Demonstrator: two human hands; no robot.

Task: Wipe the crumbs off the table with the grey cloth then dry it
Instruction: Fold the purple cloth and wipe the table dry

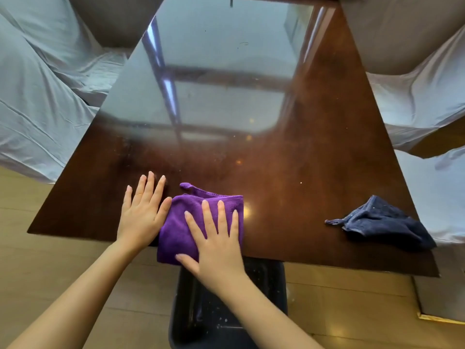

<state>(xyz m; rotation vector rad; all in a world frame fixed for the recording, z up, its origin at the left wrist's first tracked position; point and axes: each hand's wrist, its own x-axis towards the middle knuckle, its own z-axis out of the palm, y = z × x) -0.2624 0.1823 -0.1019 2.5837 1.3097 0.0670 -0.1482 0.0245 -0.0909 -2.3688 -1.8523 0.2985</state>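
A glossy dark brown table (314, 147) fills the view. A folded purple cloth (176, 227) lies at its near edge and hangs slightly over it. My right hand (214, 243) presses flat on the purple cloth, fingers spread. My left hand (143, 212) lies flat on the table just left of the cloth, its thumb touching the cloth's edge. A crumpled dark grey-blue cloth (382, 222) with pale specks on it sits near the table's right front corner, away from both hands. A few tiny pale crumbs (301, 182) dot the tabletop.
A dark bin (264, 280) with pale crumbs inside stands on the wooden floor (63, 260) below the table's near edge. Sofas draped in pale blue sheets (37, 109) flank the table left and right. A box corner (440, 298) sits at the lower right.
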